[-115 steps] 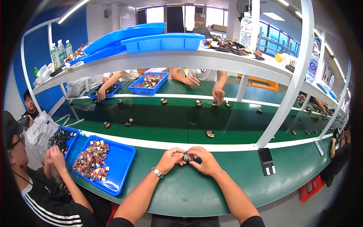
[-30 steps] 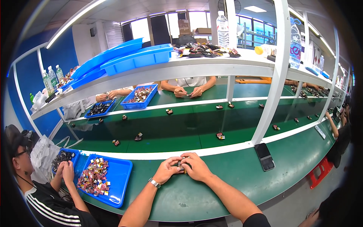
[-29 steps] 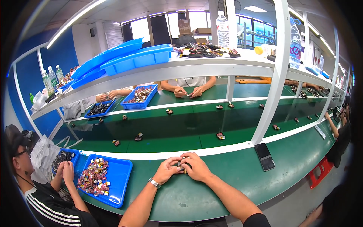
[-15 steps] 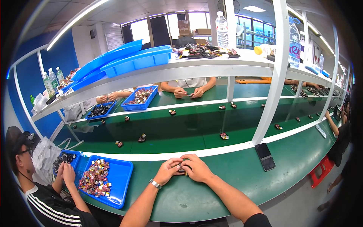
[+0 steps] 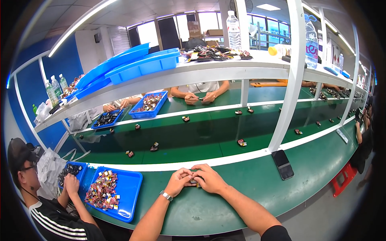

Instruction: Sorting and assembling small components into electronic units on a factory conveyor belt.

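Your left hand (image 5: pixel 179 181) and right hand (image 5: pixel 210 179) meet at the near edge of the green table (image 5: pixel 249 188), fingers curled in and pinched together on one small dark part (image 5: pixel 194 182). Only a sliver of that part shows between your thumbs, so its shape is hard to tell; it sits right at the join of the two hands, just above the table top. Both hands are narrow, closed on it.

Compared with a moment ago, little has changed in your grip: the hands were already joined on the part a second back and they have stayed in the same spot, knuckles touching. What has shifted is the view, which has tipped slightly, and the small pieces on the belt (image 5: pixel 181 136) beyond your hands sit a little further along. Judging by that, you are mid-way through working this one piece rather than picking up or setting down.

To the left of your left hand lies the blue tray (image 5: pixel 128 193) heaped with small coloured parts, within reach. To the right of your right hand, a dark phone (image 5: pixel 282 164) lies flat beside the white post (image 5: pixel 287 92). A neighbour in a striped sleeve works at another tray further left.
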Demonstrator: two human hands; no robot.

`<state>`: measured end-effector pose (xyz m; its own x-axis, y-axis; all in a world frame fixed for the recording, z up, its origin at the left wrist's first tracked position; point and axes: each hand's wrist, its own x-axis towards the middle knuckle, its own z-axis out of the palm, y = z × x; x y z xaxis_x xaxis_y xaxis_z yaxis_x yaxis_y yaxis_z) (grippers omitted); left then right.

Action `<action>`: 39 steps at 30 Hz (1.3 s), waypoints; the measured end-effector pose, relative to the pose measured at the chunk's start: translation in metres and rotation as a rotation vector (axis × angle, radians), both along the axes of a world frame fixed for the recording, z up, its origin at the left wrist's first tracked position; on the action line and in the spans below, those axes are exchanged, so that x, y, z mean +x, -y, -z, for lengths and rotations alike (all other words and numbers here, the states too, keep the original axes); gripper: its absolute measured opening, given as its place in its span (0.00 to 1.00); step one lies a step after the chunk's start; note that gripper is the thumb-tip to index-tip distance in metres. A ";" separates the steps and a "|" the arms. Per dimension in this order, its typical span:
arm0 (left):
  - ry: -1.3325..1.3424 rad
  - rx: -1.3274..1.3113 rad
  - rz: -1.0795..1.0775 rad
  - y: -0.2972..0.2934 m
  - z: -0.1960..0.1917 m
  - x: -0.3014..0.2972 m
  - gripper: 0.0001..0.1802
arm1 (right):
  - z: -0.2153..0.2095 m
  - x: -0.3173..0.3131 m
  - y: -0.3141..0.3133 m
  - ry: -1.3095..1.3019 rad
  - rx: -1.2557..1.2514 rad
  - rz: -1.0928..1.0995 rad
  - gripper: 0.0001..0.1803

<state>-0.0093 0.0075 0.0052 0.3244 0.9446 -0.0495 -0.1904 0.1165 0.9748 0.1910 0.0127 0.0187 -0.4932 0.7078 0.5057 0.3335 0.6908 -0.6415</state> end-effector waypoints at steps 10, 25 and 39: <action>0.020 0.012 0.006 0.002 0.001 0.001 0.14 | 0.000 -0.001 0.001 0.051 0.065 0.067 0.07; 0.072 0.028 0.031 0.000 0.004 -0.001 0.13 | 0.005 -0.010 0.005 -0.042 0.072 0.144 0.05; 0.095 0.070 -0.030 -0.001 0.008 -0.001 0.12 | 0.009 -0.022 0.009 -0.188 0.045 0.173 0.10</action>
<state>-0.0102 0.0086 -0.0029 0.2960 0.9540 0.0471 -0.2850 0.0412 0.9577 0.1688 0.0040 0.0099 -0.2611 0.7480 0.6102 0.3275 0.6633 -0.6729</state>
